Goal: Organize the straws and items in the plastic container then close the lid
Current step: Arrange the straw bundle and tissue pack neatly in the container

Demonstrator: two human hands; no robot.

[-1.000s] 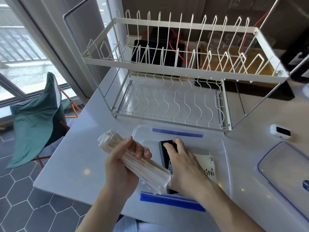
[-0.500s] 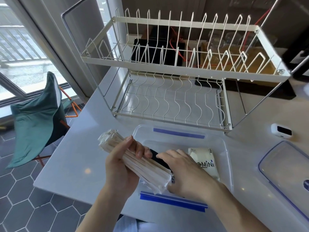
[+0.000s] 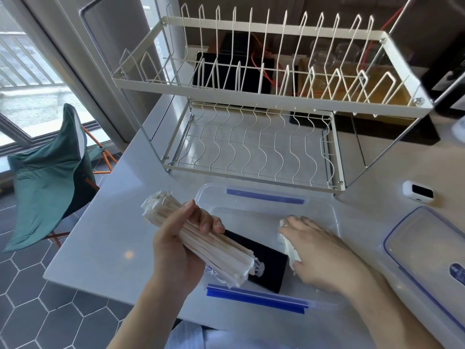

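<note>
Under right hand [image 3: 324,250] | white pack [image 3: 289,248] mostly hidden | lid [image 3: 427,248] cropped

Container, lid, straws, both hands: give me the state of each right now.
plastic container: open, lid off.
lid: flat on the counter, right of the container.
straw bundle: held over the container's left edge.
left hand: grips the bundle.
right hand: inside the container, on the white packet.
black packet: lying inside.
</note>
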